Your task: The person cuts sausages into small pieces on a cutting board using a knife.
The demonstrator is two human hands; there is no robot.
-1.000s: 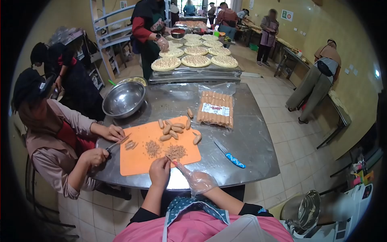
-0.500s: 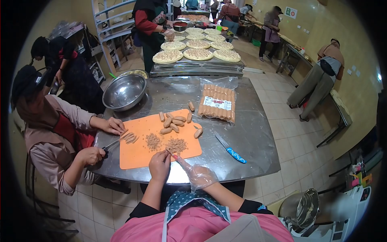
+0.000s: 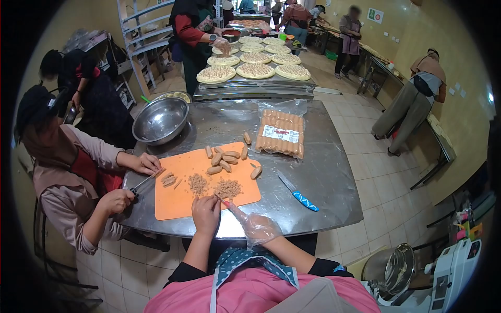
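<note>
At the near edge of the orange cutting board (image 3: 172, 201), my left hand (image 3: 206, 214) is closed, its fingertips pressed together; whatever they hold is too small to make out. My right hand (image 3: 261, 228), in a clear plastic glove, grips a small red-handled knife (image 3: 226, 203) whose tip points toward the left fingertips. Just beyond the hands lie two heaps of chopped sausage, the right heap (image 3: 228, 189) and the left heap (image 3: 198, 183). Short whole sausage pieces (image 3: 225, 157) are grouped at the board's far side.
On the metal table are a blue-handled knife (image 3: 304, 200), a sausage pack (image 3: 282, 134) and a steel bowl (image 3: 160, 121). At left, a co-worker's hand (image 3: 116, 201) holds a knife over sausage strips (image 3: 168, 179). Topped dough rounds (image 3: 255, 71) stand beyond.
My two hands stay almost still. The co-worker's knife has shifted up toward their other hand, and the sausage strips beside it lie differently.
</note>
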